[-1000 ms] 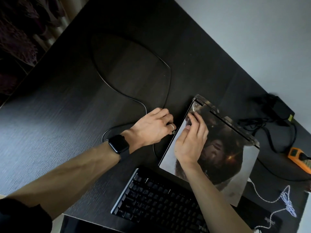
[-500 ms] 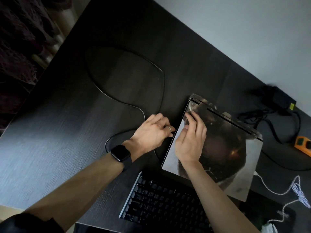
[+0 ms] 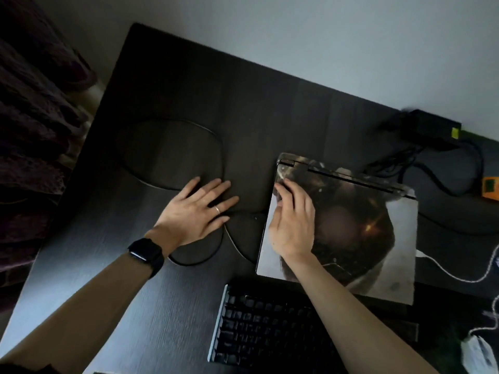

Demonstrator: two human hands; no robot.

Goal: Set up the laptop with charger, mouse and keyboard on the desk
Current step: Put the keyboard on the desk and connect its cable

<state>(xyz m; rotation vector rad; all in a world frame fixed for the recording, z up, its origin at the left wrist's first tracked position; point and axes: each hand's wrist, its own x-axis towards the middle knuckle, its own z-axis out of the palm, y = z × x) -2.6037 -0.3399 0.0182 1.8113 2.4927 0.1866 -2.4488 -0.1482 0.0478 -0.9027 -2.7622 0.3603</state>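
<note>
Cable loop (image 3: 172, 155) beside closed laptop (image 3: 359, 238)

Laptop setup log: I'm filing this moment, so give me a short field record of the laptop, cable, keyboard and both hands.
laptop: closed, lid printed with a picture, flat on the dark desk
charger cable: black, looped on the desk left of the laptop, one end running to its left edge
keyboard: dark, in front of the laptop
left hand: open, fingers spread, flat over the cable
right hand: open, resting on the lid near the left edge
power brick: at the desk's back edge
</note>
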